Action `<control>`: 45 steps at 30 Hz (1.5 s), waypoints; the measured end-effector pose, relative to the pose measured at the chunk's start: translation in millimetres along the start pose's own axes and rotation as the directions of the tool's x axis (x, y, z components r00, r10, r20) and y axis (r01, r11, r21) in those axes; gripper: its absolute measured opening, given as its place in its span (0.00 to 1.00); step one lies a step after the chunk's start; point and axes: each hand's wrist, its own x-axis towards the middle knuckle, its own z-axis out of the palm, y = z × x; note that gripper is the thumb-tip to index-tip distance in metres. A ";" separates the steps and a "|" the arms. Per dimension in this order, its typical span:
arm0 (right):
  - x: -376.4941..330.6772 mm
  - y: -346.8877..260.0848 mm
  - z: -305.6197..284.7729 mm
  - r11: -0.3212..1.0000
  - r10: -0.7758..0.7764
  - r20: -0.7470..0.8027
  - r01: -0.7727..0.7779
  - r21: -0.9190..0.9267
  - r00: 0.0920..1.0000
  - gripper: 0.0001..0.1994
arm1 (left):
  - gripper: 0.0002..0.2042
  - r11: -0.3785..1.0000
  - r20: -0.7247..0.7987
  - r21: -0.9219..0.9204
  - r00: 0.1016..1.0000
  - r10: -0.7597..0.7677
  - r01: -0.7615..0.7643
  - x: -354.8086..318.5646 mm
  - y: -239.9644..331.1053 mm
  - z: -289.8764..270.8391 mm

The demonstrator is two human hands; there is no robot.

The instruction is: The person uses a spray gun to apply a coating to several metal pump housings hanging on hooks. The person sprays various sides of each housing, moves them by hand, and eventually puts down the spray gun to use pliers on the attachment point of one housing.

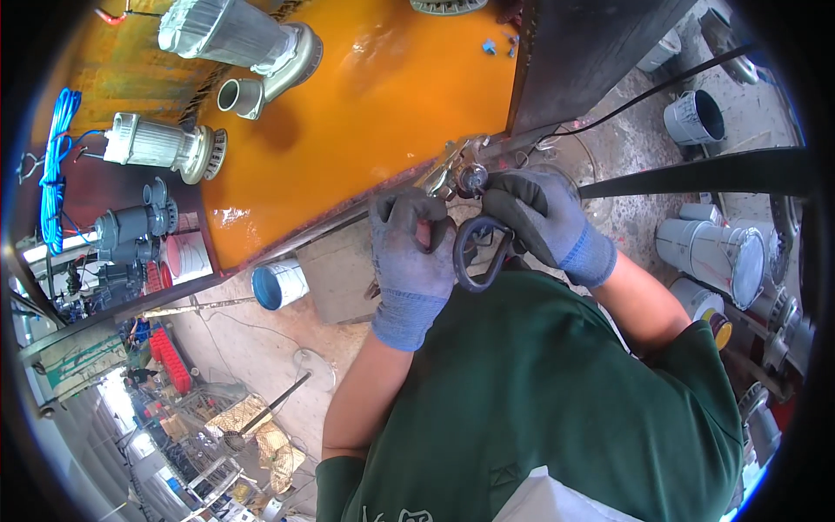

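My left hand (410, 248), in a grey-blue glove, is closed with its fingers curled inward. A small reddish bit shows between thumb and fingers; what it holds, if anything, I cannot make out. My right hand (546, 217), gloved likewise, has its fingers bent around the upper end of a dark loop-shaped piece (468, 277), which hangs between the two hands in front of my chest. Just beyond the fingers, a cluster of shiny metal fittings (448, 177) with a dark round end sits at the edge of the orange tank. How the loop joins it is hidden.
Orange liquid or coating fills the wide tank (365, 96) ahead. Grey pumps (156, 143) stand at its left, beside a coiled blue cable (54, 174). A bucket with blue inside (280, 284) is below. A dark beam (696, 177) juts in from the right, near several paint pails (709, 252).
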 end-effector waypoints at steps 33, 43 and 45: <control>5.3 -5.0 0.7 0.995 0.074 -0.007 -0.073 0.070 0.997 0.14 | 0.09 0.999 -0.077 0.024 0.997 0.031 -0.029 1.6 -1.1 8.3; 5.8 5.7 6.4 0.979 0.091 -0.091 -0.072 0.190 0.992 0.14 | 0.09 0.999 -0.074 0.044 0.997 0.013 -0.010 0.1 2.8 10.9; 5.7 7.7 7.0 0.977 0.084 -0.089 -0.065 0.204 0.992 0.14 | 0.12 1.000 -0.047 0.016 0.999 -0.019 0.019 -1.7 2.8 10.5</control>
